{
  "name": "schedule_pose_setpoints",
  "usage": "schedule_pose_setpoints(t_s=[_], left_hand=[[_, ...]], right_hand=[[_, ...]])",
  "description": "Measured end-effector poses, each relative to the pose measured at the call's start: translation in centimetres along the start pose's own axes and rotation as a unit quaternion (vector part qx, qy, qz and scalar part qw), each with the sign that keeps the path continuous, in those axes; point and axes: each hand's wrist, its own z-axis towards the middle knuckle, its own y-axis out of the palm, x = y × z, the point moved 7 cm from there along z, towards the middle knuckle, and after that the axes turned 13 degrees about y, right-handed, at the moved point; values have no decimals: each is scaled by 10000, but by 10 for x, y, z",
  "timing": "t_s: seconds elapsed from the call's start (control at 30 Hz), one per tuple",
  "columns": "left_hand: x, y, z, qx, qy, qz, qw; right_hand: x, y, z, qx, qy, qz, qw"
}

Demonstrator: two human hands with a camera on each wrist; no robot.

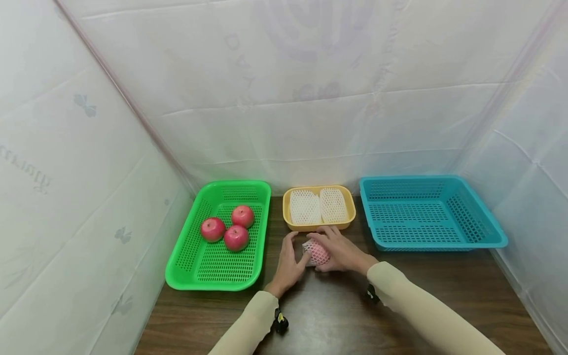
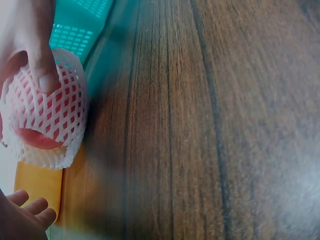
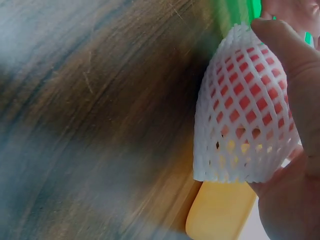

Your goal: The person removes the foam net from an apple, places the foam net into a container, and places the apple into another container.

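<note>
A red apple partly inside a white foam net [image 1: 317, 252] is on the dark table in front of the yellow tray. My right hand [image 1: 339, 250] grips the netted apple from the right, thumb on the near side and fingers on the far side. At the net's left side, my left hand [image 1: 289, 264] has its thumb touching the mesh, with the index finger stretched forward. Seen from the left wrist, the foam net [image 2: 55, 107] leaves part of the apple [image 2: 37, 139] bare. The right wrist view shows loose net [image 3: 230, 167] beyond the fruit.
Three apples [image 1: 236, 238] lie in a green basket [image 1: 177, 276] on the left. The yellow tray [image 1: 301, 228] at the back holds white foam nets [image 1: 304, 207]. On the right stands a blue basket [image 1: 426, 245]. White sheeting [image 1: 284, 133] hangs behind and on both sides.
</note>
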Motion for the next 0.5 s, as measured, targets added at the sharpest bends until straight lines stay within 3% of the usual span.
schedule_pose_setpoints(t_s=[0.27,0.5], left_hand=[[3,-2,1,103,157,-30,9998],[2,-2,-1,105,184,-76,9997]], right_hand=[[8,-8,-11,149,199,156,9996],[5,-16,-20,189,100,411,9989]])
